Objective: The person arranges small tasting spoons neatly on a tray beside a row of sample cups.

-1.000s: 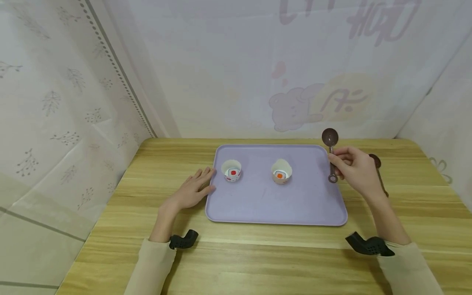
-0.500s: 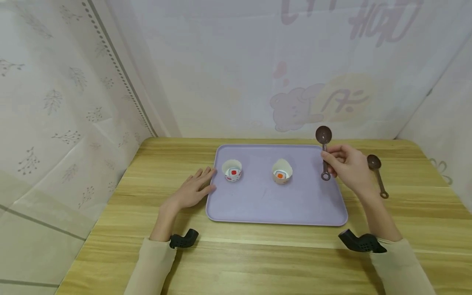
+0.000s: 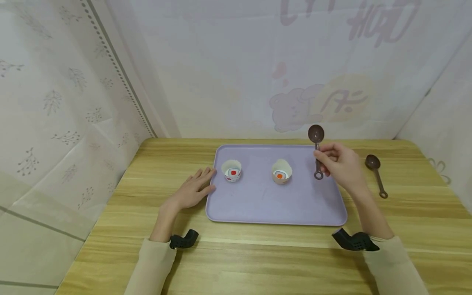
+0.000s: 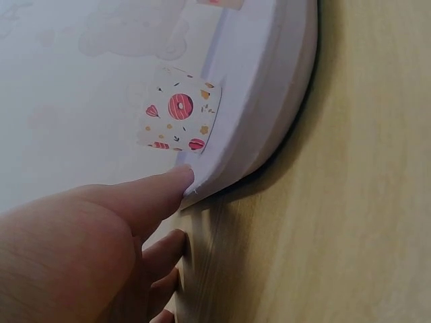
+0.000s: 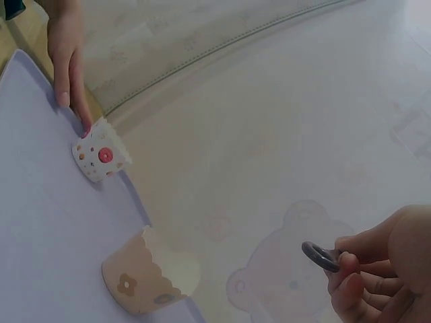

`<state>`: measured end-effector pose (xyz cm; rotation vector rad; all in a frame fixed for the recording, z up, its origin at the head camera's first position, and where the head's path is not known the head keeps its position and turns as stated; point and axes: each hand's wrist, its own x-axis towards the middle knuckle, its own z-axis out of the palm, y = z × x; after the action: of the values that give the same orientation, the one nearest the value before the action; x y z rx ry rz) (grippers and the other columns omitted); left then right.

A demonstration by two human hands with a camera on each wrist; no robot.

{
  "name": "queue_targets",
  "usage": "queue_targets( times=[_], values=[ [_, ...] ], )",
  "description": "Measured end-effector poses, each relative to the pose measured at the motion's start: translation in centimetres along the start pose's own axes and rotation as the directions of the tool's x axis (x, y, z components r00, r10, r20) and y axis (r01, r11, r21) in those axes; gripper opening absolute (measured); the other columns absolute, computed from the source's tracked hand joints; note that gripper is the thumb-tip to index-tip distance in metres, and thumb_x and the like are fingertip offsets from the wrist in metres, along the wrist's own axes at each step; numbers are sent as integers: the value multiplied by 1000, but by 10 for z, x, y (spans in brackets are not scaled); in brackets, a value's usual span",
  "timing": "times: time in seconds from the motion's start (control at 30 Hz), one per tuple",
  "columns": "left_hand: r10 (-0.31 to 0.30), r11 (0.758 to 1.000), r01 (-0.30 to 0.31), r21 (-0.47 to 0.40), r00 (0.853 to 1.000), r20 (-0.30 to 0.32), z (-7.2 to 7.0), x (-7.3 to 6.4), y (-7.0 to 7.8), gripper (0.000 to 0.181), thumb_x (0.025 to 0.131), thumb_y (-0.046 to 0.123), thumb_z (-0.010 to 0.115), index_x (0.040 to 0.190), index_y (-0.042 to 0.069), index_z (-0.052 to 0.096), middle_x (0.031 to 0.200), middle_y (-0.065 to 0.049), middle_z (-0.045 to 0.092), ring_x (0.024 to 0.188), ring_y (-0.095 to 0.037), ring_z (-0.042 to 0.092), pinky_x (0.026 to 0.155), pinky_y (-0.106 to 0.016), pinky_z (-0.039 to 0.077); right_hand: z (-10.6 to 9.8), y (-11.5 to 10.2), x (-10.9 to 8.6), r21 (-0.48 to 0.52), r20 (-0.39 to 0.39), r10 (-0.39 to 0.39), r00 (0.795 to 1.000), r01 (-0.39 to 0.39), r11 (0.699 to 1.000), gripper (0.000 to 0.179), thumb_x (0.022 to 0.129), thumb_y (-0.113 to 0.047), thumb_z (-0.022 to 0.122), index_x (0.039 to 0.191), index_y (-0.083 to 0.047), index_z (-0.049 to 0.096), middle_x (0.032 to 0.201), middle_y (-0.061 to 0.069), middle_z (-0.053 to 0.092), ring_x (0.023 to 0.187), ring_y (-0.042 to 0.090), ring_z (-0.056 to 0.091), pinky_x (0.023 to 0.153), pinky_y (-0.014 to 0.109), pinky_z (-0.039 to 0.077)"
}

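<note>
My right hand [image 3: 341, 166] pinches the handle of a brown measuring spoon [image 3: 316, 134], bowl up, over the right part of a lilac tray [image 3: 254, 205]. In the right wrist view only the spoon's ring end [image 5: 321, 256] shows past the fingers. My left hand [image 3: 189, 190] lies with straight fingers at the tray's left edge, its thumb touching the rim in the left wrist view. Near it on the tray stands a white paper baking cup [image 4: 178, 111] with a donut print, a red-marked piece inside. A tan paper cup [image 5: 145, 276] with an orange-marked piece stands mid-tray.
A second brown measuring spoon [image 3: 373, 162] lies on the wooden table [image 3: 265, 262], right of the tray. Printed cloth [image 3: 221, 73] hangs behind the table and at both sides.
My right hand has moved left with the measuring spoon, from the tray's right edge to over the tray. The second spoon has come into full view. My left hand stays put.
</note>
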<state>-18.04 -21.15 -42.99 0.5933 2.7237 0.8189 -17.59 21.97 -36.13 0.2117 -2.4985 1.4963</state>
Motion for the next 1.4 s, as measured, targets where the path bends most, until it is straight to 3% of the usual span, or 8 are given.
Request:
queue_targets(
  times=[1.4],
  values=[
    [-8,1000,8,8,1000,6,-1,0,0,61,108,33,48,160,8,28,164,-22,18,151,-46,8,120,-63,5,35,-24,8,110,54,-9,998,3,994,26,98,-16,69,105,8,61,74,11,65,53,12,57,48,21,51]
  ],
)
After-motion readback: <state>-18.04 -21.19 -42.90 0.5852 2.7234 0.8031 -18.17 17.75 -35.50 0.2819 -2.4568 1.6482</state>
